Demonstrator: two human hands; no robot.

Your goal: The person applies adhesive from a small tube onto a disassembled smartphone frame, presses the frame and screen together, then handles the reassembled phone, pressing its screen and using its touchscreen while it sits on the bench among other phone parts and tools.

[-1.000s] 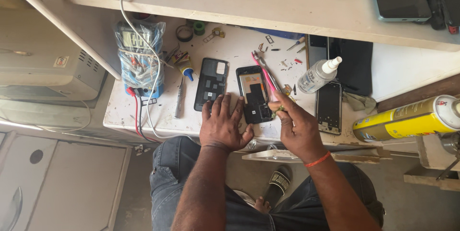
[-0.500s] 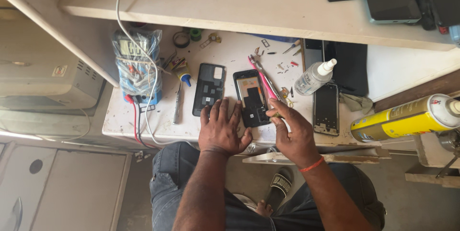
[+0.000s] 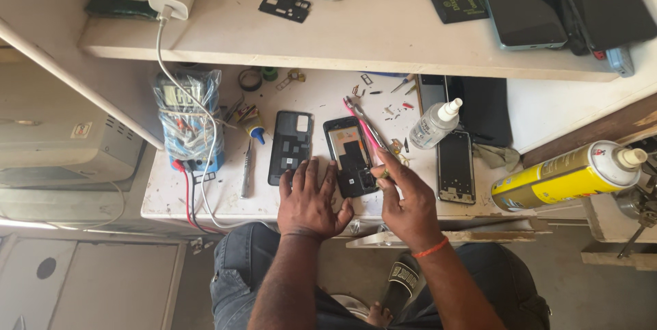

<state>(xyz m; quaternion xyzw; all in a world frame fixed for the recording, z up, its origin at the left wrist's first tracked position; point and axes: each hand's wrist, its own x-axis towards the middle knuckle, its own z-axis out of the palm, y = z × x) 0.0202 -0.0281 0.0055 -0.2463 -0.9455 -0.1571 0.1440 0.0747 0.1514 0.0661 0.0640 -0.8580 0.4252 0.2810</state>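
An opened black phone [image 3: 350, 155] lies face down on the white workbench [image 3: 171, 196], its inner parts showing. My left hand [image 3: 311, 200] rests flat on the bench with its fingers spread, touching the phone's lower left edge. My right hand [image 3: 404, 196] holds pink tweezers [image 3: 363, 125] that slant up and left over the phone's right side. A loose black back cover [image 3: 291, 147] lies just left of the phone.
Right of the phone stand a clear spray bottle [image 3: 436, 123], a phone frame [image 3: 456, 166] and a yellow spray can [image 3: 568, 174]. At the left lie a screwdriver [image 3: 247, 166] and a wrapped multimeter [image 3: 186, 121] with leads. A shelf [image 3: 383, 36] above carries a charger, cup and tablets.
The camera has shifted so the bench sits lower in view. My right hand has lowered slightly along the phone's right edge, still holding the tweezers. My left hand stays flat.
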